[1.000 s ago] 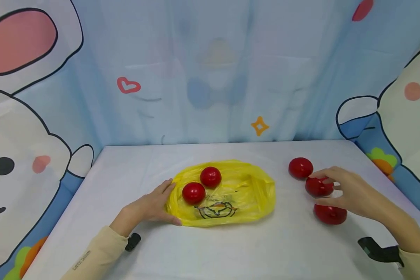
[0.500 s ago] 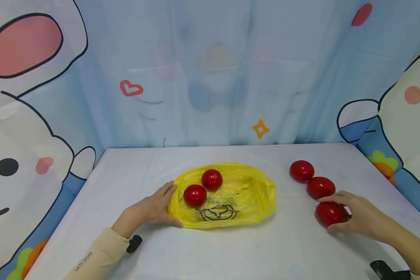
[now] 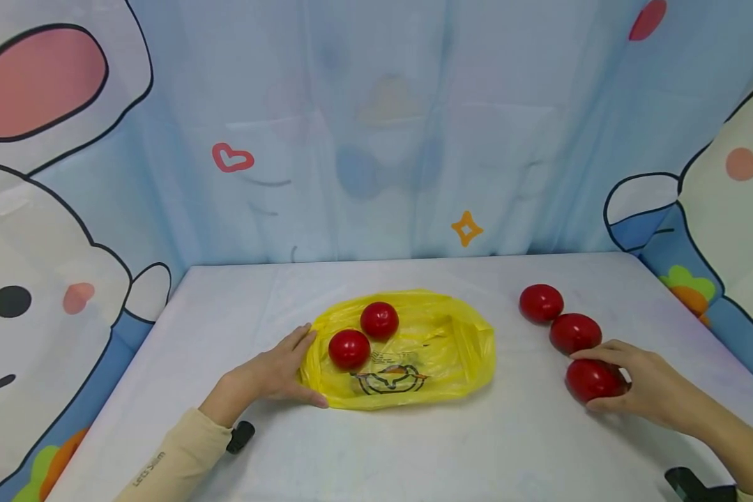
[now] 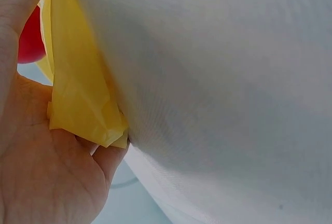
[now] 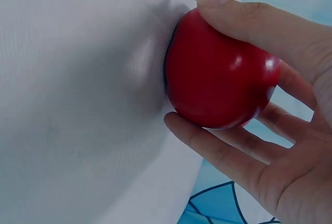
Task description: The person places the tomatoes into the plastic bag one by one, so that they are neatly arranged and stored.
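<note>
A yellow plastic bag (image 3: 439, 355) with a black printed drawing lies flat on the white table, two glossy red apples (image 3: 379, 321) on its left part. My left hand (image 3: 270, 376) rests at the bag's left edge, thumb and fingers spread; in the left wrist view the yellow plastic (image 4: 83, 79) reaches in against the palm. To the right, my right hand (image 3: 652, 387) holds the nearest red apple (image 3: 592, 381) between thumb and fingers. The right wrist view shows this apple (image 5: 218, 73) still against the tabletop, the palm a little apart from it.
Two more red apples, a middle one (image 3: 575, 333) and a far one (image 3: 541, 303), lie in a slanting row behind the held apple. A blue cartoon-printed curtain (image 3: 376, 139) stands behind the table (image 3: 414, 453) and along both sides.
My right hand has come back toward me from above the middle apple to the nearest one and taken hold of it. My left hand has stayed at the bag's edge.
</note>
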Tool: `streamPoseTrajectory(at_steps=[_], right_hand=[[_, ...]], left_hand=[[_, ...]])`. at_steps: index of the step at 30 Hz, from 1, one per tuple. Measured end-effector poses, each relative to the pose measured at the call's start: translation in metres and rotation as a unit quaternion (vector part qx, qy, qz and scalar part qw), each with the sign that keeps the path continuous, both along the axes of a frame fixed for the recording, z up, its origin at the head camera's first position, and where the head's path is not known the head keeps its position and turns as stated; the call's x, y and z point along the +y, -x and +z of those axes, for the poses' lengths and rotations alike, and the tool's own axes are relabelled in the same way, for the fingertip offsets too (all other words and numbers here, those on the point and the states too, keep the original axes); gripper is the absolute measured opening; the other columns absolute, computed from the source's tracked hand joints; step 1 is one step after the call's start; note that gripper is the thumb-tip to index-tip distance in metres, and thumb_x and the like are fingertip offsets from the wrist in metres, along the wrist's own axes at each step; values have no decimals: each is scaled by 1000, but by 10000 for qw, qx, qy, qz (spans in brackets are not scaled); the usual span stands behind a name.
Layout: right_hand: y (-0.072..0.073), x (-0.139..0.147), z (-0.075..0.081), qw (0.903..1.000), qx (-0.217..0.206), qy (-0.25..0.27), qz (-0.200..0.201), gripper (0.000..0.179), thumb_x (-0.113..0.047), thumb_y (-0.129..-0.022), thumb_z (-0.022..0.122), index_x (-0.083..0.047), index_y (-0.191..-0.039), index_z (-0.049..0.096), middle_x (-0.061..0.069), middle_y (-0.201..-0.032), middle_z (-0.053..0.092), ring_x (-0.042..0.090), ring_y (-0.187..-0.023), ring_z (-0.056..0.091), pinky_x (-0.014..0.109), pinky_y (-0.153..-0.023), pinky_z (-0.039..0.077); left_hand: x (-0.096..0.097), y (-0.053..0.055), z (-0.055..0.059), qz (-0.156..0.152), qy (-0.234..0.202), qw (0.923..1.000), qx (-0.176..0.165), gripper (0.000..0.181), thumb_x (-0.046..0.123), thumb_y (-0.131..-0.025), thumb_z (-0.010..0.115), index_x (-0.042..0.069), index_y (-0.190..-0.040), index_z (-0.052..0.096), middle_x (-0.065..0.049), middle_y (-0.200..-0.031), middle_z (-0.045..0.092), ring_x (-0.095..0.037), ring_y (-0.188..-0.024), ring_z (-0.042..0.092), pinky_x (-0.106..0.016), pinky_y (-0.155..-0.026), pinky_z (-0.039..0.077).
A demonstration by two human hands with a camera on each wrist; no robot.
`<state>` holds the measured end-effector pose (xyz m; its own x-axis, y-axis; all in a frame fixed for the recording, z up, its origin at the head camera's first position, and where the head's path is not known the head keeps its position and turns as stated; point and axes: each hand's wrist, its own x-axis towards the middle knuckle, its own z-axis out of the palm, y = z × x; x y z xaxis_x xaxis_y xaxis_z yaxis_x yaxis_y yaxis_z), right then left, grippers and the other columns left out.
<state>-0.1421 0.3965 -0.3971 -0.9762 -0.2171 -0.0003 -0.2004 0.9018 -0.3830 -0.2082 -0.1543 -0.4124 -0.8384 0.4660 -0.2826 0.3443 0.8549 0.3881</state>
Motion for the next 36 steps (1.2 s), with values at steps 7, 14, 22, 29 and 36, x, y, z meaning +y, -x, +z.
streamPoseTrajectory(at_steps=[7,14,22,29,36], right_hand=[[2,-5,0,10000,61,-52,-3,74,-17,-64,101,0,-127,69,34,-118,60,54,-105,58,54,-69,64],[4,-9,7,10000,-29,-16,17,75,-17,-63,102,4,-127,68,32,-117,62,51,-105,58,51,-69,64],[19,-33,36,9983,409,96,395,73,-11,-63,101,3,-126,68,28,-118,63,48,-105,58,45,-64,64],[43,-94,82,9925,807,208,899,69,-11,-68,99,-2,-128,68,26,-125,62,46,-109,60,52,-72,64],[64,-174,108,9848,648,337,1573,59,-10,-75,95,-6,-128,70,19,-127,64,39,-112,62,50,-81,64]], left_hand=[[-3,0,0,17,-45,10000,17,124,60,-80,85,-1,-165,19,-19,-173,12,-39,-157,21,-59,-120,34],[-5,1,0,19,-27,10000,43,124,62,-80,84,0,-166,20,-18,-174,12,-38,-158,21,-59,-120,35],[-8,1,1,8,-28,10000,93,125,62,-80,84,0,-166,18,-19,-173,12,-39,-157,22,-58,-120,35],[-6,1,2,22,6,10000,14,125,64,-81,83,1,-166,17,-17,-174,10,-38,-157,22,-58,-120,34],[-1,3,-2,19,-50,10000,-32,124,62,-81,83,2,-167,17,-17,-174,10,-38,-158,21,-58,-120,34]])
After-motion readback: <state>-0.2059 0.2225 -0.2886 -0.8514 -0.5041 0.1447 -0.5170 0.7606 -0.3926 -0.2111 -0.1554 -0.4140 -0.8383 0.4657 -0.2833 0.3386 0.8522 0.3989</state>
